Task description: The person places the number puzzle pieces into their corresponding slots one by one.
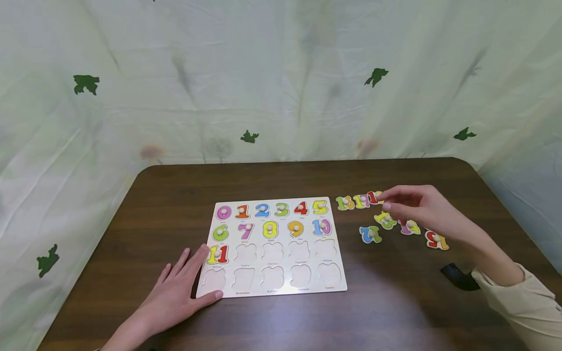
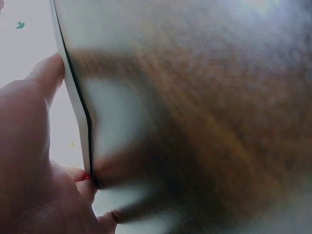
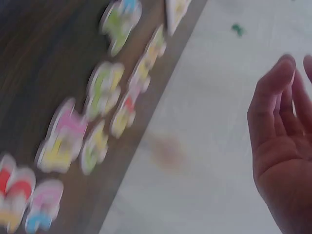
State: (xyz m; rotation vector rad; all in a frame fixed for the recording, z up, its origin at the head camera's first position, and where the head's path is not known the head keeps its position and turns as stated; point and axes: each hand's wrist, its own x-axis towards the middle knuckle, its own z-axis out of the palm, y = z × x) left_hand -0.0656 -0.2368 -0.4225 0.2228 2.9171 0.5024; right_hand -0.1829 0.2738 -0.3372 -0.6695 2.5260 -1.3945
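A white wooden number puzzle board (image 1: 281, 247) lies on the table, with knobbed number pieces in its upper recesses, down to a yellow-and-red 11 (image 1: 217, 254). My left hand (image 1: 175, 291) rests at its left edge, fingers spread and thumb at the lower corner. The left wrist view shows the fingers touching the board's edge (image 2: 82, 114). Over the loose pieces to the right hovers my right hand (image 1: 423, 209), fingers loosely bent. Nothing shows between its fingers in the right wrist view. Below it lie a green-and-yellow 13 (image 1: 385, 220) and a pink-and-yellow 14 (image 1: 411, 227).
A blue-and-green 12 (image 1: 371, 234) lies nearest the board. Behind it are a 16 (image 1: 345, 203), a 17 (image 1: 361, 201) and a partly hidden red-fronted piece (image 1: 373, 197). A red-and-orange 15 (image 1: 436, 240) lies farther right. A black object (image 1: 458, 278) shows by the right sleeve.
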